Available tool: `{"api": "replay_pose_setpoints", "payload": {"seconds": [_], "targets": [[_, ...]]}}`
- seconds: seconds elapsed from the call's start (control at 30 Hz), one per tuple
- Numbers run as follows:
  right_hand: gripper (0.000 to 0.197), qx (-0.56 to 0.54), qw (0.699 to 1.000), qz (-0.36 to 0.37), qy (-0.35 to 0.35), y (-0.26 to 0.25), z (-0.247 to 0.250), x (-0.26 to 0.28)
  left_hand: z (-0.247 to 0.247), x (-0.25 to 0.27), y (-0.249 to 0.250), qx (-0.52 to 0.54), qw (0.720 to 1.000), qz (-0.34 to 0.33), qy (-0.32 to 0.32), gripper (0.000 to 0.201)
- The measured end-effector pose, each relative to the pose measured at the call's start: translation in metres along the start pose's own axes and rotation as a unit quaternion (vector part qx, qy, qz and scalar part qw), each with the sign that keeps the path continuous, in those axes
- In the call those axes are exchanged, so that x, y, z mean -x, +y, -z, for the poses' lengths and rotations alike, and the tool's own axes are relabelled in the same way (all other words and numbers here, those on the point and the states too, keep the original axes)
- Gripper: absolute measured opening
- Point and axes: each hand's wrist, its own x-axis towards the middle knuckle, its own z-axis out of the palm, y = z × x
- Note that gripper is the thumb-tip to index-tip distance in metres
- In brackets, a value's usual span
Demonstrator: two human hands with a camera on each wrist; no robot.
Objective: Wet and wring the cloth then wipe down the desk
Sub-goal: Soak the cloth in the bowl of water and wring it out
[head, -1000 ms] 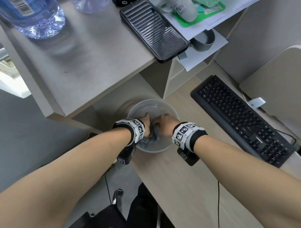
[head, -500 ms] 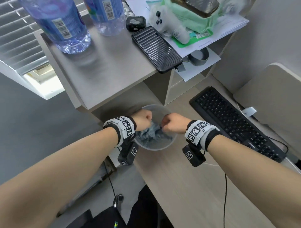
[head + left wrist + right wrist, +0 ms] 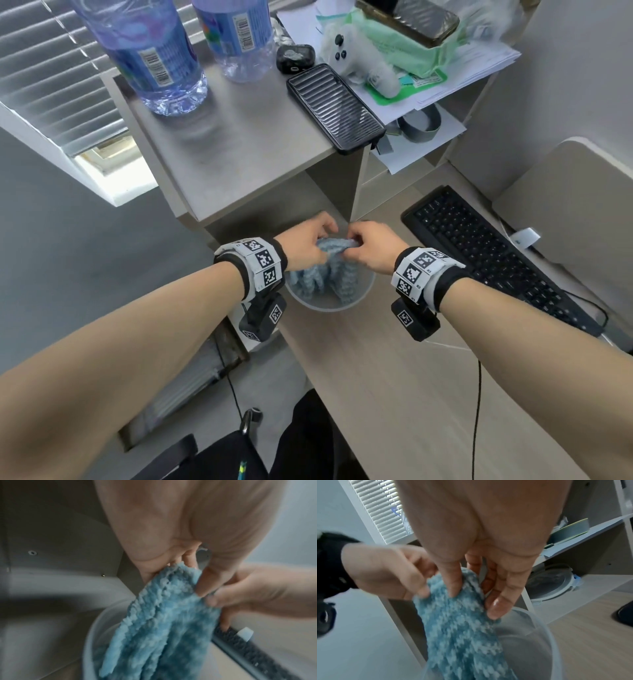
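Note:
A fluffy blue cloth (image 3: 329,270) hangs over a clear plastic bowl (image 3: 363,294) that stands on the wooden desk (image 3: 394,394) near its left edge. Both hands hold its top edge above the bowl. My left hand (image 3: 310,240) pinches the left part of that edge, and my right hand (image 3: 368,246) pinches the right part. In the left wrist view the cloth (image 3: 154,628) drops into the bowl (image 3: 91,635). In the right wrist view thumb and fingers (image 3: 498,601) clamp the cloth (image 3: 458,628) over the bowl (image 3: 539,635).
A black keyboard (image 3: 496,257) lies to the right of the bowl. Above the bowl juts a grey shelf (image 3: 239,137) carrying two water bottles (image 3: 150,51), a black phone (image 3: 334,106), a plush toy and papers. The desk's left edge drops to the floor.
Both hands have risen out of the bowl, lifting the cloth so it now hangs spread between them. My view has tilted up toward the shelf.

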Motion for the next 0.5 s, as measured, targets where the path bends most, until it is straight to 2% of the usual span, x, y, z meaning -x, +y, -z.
{"api": "replay_pose_setpoints", "payload": {"seconds": [0.07,0.17,0.27,0.33,0.4,0.5], "targets": [[0.031,0.000,1.000,0.013,0.014,-0.002,0.003,0.003,-0.005,-0.003,-0.008,-0.072,0.997,0.021,-0.008,0.047],[0.040,-0.008,0.999,0.026,0.030,-0.009,0.007,0.006,-0.013,-0.008,-0.015,-0.151,0.987,0.050,0.014,0.007],[0.039,-0.028,0.999,0.008,0.039,-0.008,0.013,0.009,-0.019,-0.011,-0.023,-0.161,0.981,0.102,0.035,0.007],[0.034,-0.056,0.998,-0.024,0.032,-0.004,0.014,0.008,-0.020,-0.015,-0.025,-0.106,0.984,0.136,0.045,0.014],[0.028,-0.120,0.991,-0.058,0.024,0.002,0.012,0.007,-0.017,-0.016,-0.022,0.002,0.982,0.176,0.073,0.024],[0.023,-0.213,0.972,-0.097,0.016,0.003,0.005,0.004,-0.010,-0.015,-0.014,0.170,0.952,0.229,0.108,0.021]]}}
